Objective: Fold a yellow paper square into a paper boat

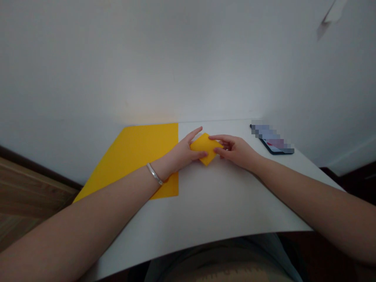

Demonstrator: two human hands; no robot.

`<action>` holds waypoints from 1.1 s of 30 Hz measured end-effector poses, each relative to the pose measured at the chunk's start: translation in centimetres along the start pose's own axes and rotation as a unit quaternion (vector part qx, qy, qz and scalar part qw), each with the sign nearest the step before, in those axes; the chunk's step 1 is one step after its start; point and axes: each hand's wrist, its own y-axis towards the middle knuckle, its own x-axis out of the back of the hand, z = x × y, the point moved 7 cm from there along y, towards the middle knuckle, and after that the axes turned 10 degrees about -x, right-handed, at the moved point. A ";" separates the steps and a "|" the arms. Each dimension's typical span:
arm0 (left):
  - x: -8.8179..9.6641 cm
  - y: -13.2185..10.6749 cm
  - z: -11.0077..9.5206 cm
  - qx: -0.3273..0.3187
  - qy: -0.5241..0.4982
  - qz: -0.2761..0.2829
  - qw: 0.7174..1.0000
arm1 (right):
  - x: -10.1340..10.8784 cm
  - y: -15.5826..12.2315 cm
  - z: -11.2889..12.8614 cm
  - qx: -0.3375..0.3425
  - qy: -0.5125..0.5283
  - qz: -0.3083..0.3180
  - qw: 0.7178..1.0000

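Observation:
Between my two hands is a small yellow folded paper [206,144], shaped like a diamond, held just over the white table. My left hand [188,149] grips its left side, with the thumb on the front face and a finger stretched out past the paper. On the right side, my right hand [230,148] pinches the paper, its index finger at the top edge and thumb on the face. The other fingers of the right hand curl behind. Whatever lies under the paper is hidden.
A large yellow sheet [147,147] lies flat on the left of the white table [235,207], partly under my left arm. Toward the back right rests a phone [273,141] with a blurred screen. A wall [188,70] borders the table's far edge. Wooden furniture [29,196] stands at left.

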 end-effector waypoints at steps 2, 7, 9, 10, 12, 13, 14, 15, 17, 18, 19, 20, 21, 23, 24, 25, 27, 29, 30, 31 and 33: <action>0.4 0.0 -0.5 -0.038 0.077 -0.020 0.996 | -0.1 0.2 -0.2 -0.013 -0.018 0.000 1.000; 0.3 -0.2 -1.6 -0.115 0.286 -0.021 0.951 | 0.3 0.5 -0.4 -0.007 -0.104 -0.016 0.994; -0.2 -0.2 -1.6 -0.128 0.373 0.012 0.919 | 0.6 0.5 -0.5 -0.009 -0.130 -0.028 0.991; -0.4 -0.1 -1.6 -0.135 0.413 0.025 0.900 | 0.7 0.5 -0.6 -0.009 -0.144 -0.036 0.989; -0.5 -0.1 -1.5 -0.149 0.471 0.035 0.869 | 0.9 0.6 -0.7 -0.010 -0.179 -0.050 0.983; -0.5 -0.1 -1.5 -0.156 0.490 0.034 0.857 | 0.9 0.6 -0.7 -0.012 -0.198 -0.053 0.979; -0.5 -0.1 -1.5 -0.162 0.503 0.034 0.848 | 0.8 0.7 -0.8 -0.013 -0.216 -0.054 0.975; -0.5 -0.2 -1.5 -0.167 0.511 0.037 0.842 | 0.7 0.7 -0.7 -0.011 -0.233 -0.052 0.971; -0.7 -0.3 -1.7 -0.179 0.517 0.049 0.835 | 0.5 0.7 -0.5 0.000 -0.264 -0.044 0.963; -0.9 -0.4 -1.7 -0.187 0.517 0.057 0.833 | 0.4 0.8 -0.4 0.008 -0.281 -0.042 0.959; -1.0 -0.5 -1.9 -0.195 0.515 0.065 0.832 | 0.4 0.8 -0.2 0.015 -0.298 -0.039 0.954; -1.1 -0.6 -2.0 -0.203 0.512 0.070 0.832 | 0.3 0.7 -0.1 0.020 -0.314 -0.036 0.949; -1.2 -0.6 -2.1 -0.209 0.507 0.075 0.833 | 0.2 0.7 0.0 0.023 -0.329 -0.034 0.944; -1.3 -0.7 -2.3 -0.219 0.494 0.080 0.838 | 0.2 0.6 0.1 0.028 -0.353 -0.033 0.935; -1.3 -0.7 -2.3 -0.222 0.485 0.083 0.842 | 0.2 0.5 0.2 0.030 -0.362 -0.034 0.931; -1.4 -0.6 -2.4 -0.226 0.476 0.085 0.846 | 0.2 0.4 0.3 0.031 -0.370 -0.037 0.928; -1.4 -0.6 -2.4 -0.232 0.455 0.089 0.855 | 0.2 0.1 0.4 0.032 -0.380 -0.042 0.923; -1.5 -0.5 -2.4 -0.237 0.445 0.095 0.858 | 0.0 -0.2 0.7 0.042 -0.386 -0.047 0.921; -1.6 -0.5 -2.4 -0.238 0.447 0.097 0.857 | -0.1 -0.3 0.8 0.050 -0.387 -0.048 0.919; -1.7 -0.4 -2.3 -0.238 0.454 0.102 0.853 | -0.2 -0.4 1.0 0.059 -0.390 -0.048 0.918; -1.8 -0.3 -2.0 -0.233 0.479 0.113 0.839 | -0.5 -0.5 1.3 0.069 -0.403 -0.043 0.912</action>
